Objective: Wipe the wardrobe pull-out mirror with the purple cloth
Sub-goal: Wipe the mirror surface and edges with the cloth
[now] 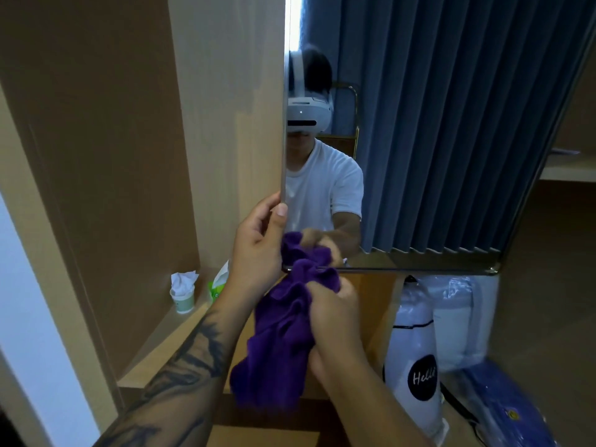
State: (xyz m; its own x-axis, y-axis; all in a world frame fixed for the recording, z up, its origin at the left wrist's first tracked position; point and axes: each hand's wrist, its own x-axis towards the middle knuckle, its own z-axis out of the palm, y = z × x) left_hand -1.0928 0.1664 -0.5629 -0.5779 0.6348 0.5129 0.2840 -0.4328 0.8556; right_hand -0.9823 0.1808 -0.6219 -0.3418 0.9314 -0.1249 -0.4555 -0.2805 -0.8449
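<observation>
On the far left, a cup [182, 300] stuffed with white tissue and a green packet [216, 287] sit on the wardrobe shelf [167, 346], well out of our working path. Next comes our left hand [258, 240]: thumb on the glass side, fingers curled behind, pinching the left edge of the pull-out mirror [435, 140] near its lower corner. We judge this the steadying grip, and it should stay firm so the panel does not swing or slide on its runner while we rub.

Just right of it, the purple cloth [283, 333] is bunched at the bottom edge of the mirror, its top touching the lower left corner and the rest hanging loose below. Our right hand [335, 304] has its fingers curled tight around the gathered cloth. To wipe well, we would flatten the wad into a broad pad and work in overlapping passes from this corner across and up, moving the left thumb afterwards to clean the print it leaves.

Most of the glass, reflecting blue curtains, looks not yet wiped, though we cannot tell smears at this sharpness. Farther right, white bagged bedding [416, 366] and a blue package [503, 411] stand below the mirror; the hanging cloth tail should clear them.
</observation>
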